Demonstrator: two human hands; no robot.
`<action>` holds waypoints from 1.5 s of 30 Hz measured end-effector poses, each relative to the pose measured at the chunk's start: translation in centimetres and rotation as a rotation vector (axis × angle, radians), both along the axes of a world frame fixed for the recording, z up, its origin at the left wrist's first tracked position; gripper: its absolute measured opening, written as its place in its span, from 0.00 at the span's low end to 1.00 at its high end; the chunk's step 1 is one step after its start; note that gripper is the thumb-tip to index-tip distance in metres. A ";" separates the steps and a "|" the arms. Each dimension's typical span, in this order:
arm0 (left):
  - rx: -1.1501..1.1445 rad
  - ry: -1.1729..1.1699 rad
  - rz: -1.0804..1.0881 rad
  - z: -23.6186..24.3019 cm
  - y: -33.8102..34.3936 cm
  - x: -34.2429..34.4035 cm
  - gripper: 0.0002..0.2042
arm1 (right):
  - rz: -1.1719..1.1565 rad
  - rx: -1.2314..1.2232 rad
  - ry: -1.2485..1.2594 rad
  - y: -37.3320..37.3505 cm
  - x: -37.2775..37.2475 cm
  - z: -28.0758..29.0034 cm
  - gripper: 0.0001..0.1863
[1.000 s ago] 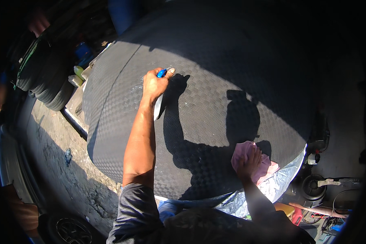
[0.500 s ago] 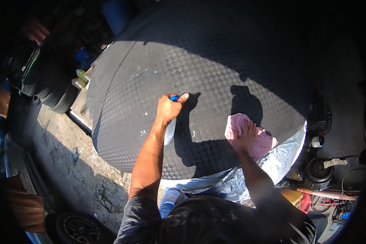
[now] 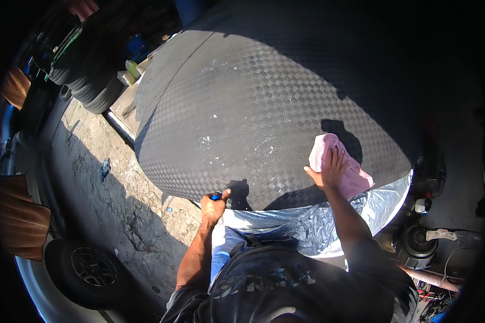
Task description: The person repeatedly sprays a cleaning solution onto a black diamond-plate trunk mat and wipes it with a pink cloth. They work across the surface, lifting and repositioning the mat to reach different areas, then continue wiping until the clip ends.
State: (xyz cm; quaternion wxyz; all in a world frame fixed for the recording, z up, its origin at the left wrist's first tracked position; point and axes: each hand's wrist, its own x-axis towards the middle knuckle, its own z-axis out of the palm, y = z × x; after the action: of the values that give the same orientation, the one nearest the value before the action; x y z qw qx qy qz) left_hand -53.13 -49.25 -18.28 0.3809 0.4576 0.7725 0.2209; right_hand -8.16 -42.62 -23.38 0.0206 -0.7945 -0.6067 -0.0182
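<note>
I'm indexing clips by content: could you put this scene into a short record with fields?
Left grip: closed around white bottle with blue spray top
Right grip: spread flat on pink cloth
Surface: black checker-textured mat, flecked with white spots
Near edge: crinkled silver plastic sheeting
Left background: stacked black tyres
Light: sunlit, shadow across far side

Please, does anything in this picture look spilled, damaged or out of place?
Small white spots lie scattered on the black checker-patterned mat, standing out against its dark surface. A crumpled bluish scrap lies loose on the rough grey concrete floor, like litter.
</note>
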 end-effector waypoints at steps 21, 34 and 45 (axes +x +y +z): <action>0.379 -0.218 0.166 10.2 19.0 -7.6 0.27 | 0.136 -0.174 0.161 10.9 -15.2 4.9 0.64; 0.186 -0.415 -0.041 12.9 34.6 -11.9 0.28 | 0.408 0.167 -0.015 41.5 -24.9 4.1 0.33; -0.021 -0.709 0.388 -7.7 8.4 -19.2 0.21 | 1.163 -0.347 0.107 31.1 -36.2 7.9 0.55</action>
State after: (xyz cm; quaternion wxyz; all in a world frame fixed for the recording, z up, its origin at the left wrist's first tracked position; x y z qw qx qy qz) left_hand -72.34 -40.81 -25.97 0.5797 0.1949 0.6673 0.4250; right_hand -44.35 -11.47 -15.48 -0.0722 -0.3245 -0.9334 0.1351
